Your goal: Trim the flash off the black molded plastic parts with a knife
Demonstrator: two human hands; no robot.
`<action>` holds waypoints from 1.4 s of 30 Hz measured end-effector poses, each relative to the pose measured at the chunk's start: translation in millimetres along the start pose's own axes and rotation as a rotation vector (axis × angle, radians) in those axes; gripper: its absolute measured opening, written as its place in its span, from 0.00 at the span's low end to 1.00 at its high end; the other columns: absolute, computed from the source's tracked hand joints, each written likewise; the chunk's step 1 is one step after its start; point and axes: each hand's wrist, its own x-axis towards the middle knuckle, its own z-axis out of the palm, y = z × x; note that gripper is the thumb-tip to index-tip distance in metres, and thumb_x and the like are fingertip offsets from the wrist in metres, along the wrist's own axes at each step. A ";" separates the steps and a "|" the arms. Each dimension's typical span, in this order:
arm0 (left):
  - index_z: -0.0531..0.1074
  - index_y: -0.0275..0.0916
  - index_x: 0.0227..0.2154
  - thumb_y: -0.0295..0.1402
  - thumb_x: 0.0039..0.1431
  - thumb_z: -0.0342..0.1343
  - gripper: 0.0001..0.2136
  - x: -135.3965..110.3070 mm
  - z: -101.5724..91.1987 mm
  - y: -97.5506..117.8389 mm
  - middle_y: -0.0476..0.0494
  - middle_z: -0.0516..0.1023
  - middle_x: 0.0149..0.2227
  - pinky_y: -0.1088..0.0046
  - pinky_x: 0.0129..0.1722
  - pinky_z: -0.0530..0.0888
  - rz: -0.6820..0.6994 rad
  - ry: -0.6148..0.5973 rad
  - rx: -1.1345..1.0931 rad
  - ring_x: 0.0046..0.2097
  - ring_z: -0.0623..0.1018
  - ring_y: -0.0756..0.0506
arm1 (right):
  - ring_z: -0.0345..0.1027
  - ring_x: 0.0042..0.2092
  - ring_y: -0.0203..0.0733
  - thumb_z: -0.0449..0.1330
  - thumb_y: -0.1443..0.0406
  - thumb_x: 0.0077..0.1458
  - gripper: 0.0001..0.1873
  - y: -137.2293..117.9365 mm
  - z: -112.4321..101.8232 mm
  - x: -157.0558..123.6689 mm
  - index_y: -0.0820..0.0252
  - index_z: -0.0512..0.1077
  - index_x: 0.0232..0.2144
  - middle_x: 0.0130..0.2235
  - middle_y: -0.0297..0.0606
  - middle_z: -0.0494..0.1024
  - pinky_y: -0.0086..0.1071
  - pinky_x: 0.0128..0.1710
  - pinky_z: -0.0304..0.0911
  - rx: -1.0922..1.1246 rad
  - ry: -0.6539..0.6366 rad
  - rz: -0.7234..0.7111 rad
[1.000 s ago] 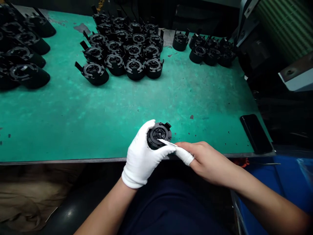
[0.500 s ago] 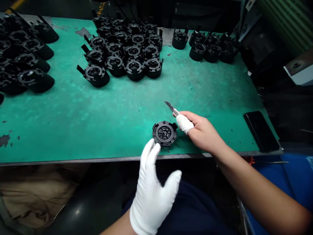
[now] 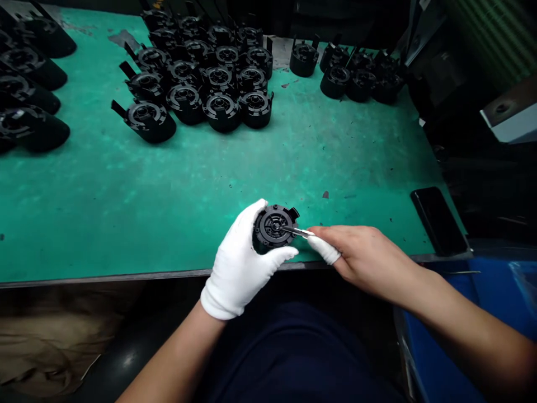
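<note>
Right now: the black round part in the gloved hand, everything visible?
The black round part is matte, plastic-looking: a disc with concentric ribs, a central hub and an edge tab at upper right. The gloved left hand grips it over the green table's near edge, face to camera. A thin blade in the right hand touches near its centre.

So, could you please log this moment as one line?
left hand: holds black round part | right hand: blade tip on part's face
</note>
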 end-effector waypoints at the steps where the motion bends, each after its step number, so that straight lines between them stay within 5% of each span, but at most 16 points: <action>1: 0.60 0.41 0.62 0.46 0.48 0.70 0.40 -0.4 0.8 -0.1 0.37 0.70 0.62 0.55 0.65 0.68 -0.003 0.007 -0.007 0.63 0.71 0.37 | 0.77 0.50 0.51 0.52 0.71 0.61 0.25 -2.6 1.7 -1.6 0.56 0.70 0.59 0.54 0.42 0.80 0.40 0.47 0.72 0.010 0.002 0.006; 7: 0.62 0.41 0.60 0.47 0.50 0.69 0.37 -4.0 7.4 5.4 0.37 0.70 0.61 0.55 0.64 0.69 -0.032 0.080 -0.030 0.63 0.71 0.37 | 0.76 0.52 0.52 0.52 0.73 0.59 0.26 -17.3 20.7 -10.2 0.61 0.71 0.58 0.54 0.45 0.80 0.44 0.52 0.71 0.106 -0.016 0.026; 14: 0.62 0.41 0.57 0.45 0.47 0.71 0.37 -7.1 15.5 10.2 0.36 0.70 0.58 0.55 0.62 0.71 -0.030 0.151 -0.019 0.60 0.73 0.37 | 0.73 0.54 0.43 0.52 0.68 0.65 0.19 -13.3 15.0 -13.5 0.53 0.73 0.56 0.55 0.36 0.79 0.35 0.55 0.68 0.325 0.220 0.042; 18: 0.62 0.41 0.56 0.45 0.45 0.72 0.37 -7.1 14.7 11.0 0.36 0.70 0.58 0.56 0.62 0.70 -0.035 0.157 -0.037 0.59 0.73 0.38 | 0.73 0.55 0.44 0.51 0.63 0.68 0.17 -10.5 14.4 -1.6 0.51 0.73 0.55 0.55 0.36 0.79 0.37 0.54 0.67 0.401 0.223 0.058; 29: 0.73 0.39 0.48 0.34 0.61 0.58 0.13 27.8 11.6 4.8 0.42 0.79 0.51 0.63 0.59 0.73 0.138 0.079 0.074 0.54 0.78 0.43 | 0.74 0.51 0.45 0.53 0.56 0.68 0.17 -9.1 38.2 7.7 0.53 0.75 0.52 0.48 0.36 0.81 0.32 0.48 0.67 0.659 0.298 0.180; 37: 0.76 0.40 0.51 0.38 0.72 0.44 0.17 21.9 13.1 4.8 0.43 0.79 0.54 0.60 0.61 0.73 -0.049 0.246 -0.282 0.57 0.77 0.44 | 0.71 0.57 0.45 0.52 0.57 0.69 0.19 7.5 38.7 2.3 0.55 0.75 0.54 0.54 0.38 0.79 0.34 0.55 0.65 0.683 0.333 0.156; 40: 0.75 0.41 0.51 0.36 0.70 0.49 0.14 16.4 10.1 6.2 0.42 0.79 0.54 0.57 0.62 0.73 -0.062 0.410 -0.356 0.57 0.78 0.43 | 0.73 0.52 0.43 0.54 0.60 0.68 0.18 11.4 31.0 2.1 0.54 0.76 0.54 0.52 0.38 0.80 0.33 0.52 0.66 0.552 0.297 0.105; 42: 0.71 0.43 0.57 0.35 0.67 0.55 0.17 11.2 10.1 5.7 0.41 0.74 0.59 0.56 0.64 0.71 -0.012 0.409 -0.351 0.60 0.75 0.41 | 0.75 0.46 0.42 0.55 0.60 0.67 0.18 12.3 25.6 3.2 0.54 0.76 0.55 0.47 0.38 0.82 0.33 0.47 0.67 0.429 0.262 0.068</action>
